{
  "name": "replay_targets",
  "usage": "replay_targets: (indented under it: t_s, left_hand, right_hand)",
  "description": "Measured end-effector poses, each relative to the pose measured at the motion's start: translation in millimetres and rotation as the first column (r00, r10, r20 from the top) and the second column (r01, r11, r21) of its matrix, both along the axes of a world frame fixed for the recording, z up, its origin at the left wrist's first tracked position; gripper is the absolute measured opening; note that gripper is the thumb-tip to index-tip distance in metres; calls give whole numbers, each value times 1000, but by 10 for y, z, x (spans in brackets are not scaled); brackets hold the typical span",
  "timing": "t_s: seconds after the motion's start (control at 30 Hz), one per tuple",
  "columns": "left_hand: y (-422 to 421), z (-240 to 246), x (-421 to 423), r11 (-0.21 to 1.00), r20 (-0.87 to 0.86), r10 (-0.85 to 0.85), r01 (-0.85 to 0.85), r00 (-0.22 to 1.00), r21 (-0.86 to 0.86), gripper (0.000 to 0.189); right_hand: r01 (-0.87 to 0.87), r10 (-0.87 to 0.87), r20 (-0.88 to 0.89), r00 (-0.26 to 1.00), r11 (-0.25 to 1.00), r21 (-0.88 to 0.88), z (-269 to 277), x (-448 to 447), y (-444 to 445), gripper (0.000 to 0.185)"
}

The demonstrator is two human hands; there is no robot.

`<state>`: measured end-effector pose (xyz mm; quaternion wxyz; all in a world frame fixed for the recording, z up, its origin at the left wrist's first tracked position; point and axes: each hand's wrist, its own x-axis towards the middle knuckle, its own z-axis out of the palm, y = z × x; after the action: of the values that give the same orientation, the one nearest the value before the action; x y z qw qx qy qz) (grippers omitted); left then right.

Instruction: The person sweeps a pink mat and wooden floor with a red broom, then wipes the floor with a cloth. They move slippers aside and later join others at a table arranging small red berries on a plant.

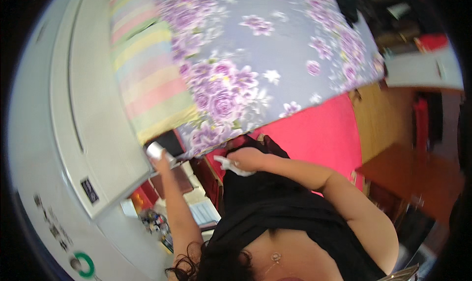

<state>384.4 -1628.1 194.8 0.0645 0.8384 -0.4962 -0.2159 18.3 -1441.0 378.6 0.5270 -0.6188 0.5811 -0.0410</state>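
Note:
My left hand point(161, 165) reaches out at the left and grips a white cylindrical object point(156, 151); blur hides whether it is a cup or a roll. Just beyond it lies a flat black item with a reddish edge point(169, 142), at the corner of a surface with a purple floral cover point(254, 52). In front of my black top, my right hand point(247, 159) holds a crumpled white cloth or tissue point(234, 167). That hand is close to the near edge of the floral cover, and its fingertips are partly hidden.
A tall white appliance point(99, 96) stands close along the left. Striped pastel fabric point(151, 74) lies beside it on the floral cover. Below my left arm is a cluttered surface with papers point(204, 211). A pink-red covering point(317, 133) and a brown wooden table point(413, 170) are to the right.

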Motion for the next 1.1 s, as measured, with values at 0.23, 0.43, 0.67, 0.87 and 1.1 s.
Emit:
replay_targets:
  t_s: [0.23,0.43,0.67,0.87,1.1]
  left_hand:
    - [-259,435,-1244,924,-281,-383,360,880,-131,50]
    - [1637,946,-3888,486,-967,-51,852,251,196,51]
    - [3630,1456,-5829,-76,-944,-299,983,136,165,17]
    - [4439,1782,-6916,-44,-958,-1,957,288,288,21]
    - [4718,2249,-8158,-345,-975,0,915,222,209,36]
  right_hand:
    - [747,-721,194,665,640,-182,-370,-1270,1008,45]
    - [956,-943,176,284,292,23,-315,-1809,2384,41]
    - [976,-961,255,-106,-150,-160,-496,-2423,3865,32]
    - [735,-493,572,-656,-590,334,-143,-3245,4555,42]
    - [902,-853,440,-282,-391,-180,-310,-4378,5109,26]
